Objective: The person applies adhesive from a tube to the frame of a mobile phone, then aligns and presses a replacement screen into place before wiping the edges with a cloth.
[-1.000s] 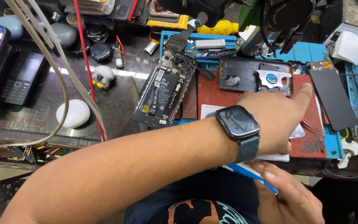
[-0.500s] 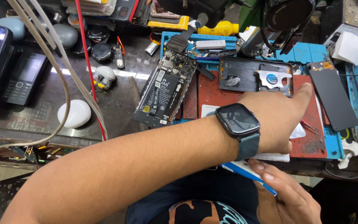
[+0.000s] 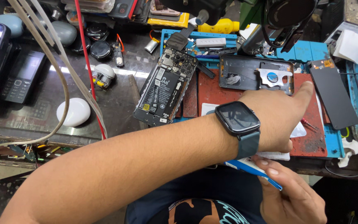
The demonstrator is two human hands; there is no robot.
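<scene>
over red mat point(image 3: 212, 89) | left hand point(image 3: 276, 120) index extended | right hand point(image 3: 293, 199) curled

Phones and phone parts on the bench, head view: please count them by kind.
Opened smartphone with battery showing: 1
Keypad phone: 1
Dark back cover with metal plate: 1
Black screen panel: 1
Total: 4

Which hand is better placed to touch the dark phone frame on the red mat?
Left. The left hand lies over the red mat, its finger stretched beside the dark phone frame. The right hand is low, beneath it, holding a blue strip.
</scene>
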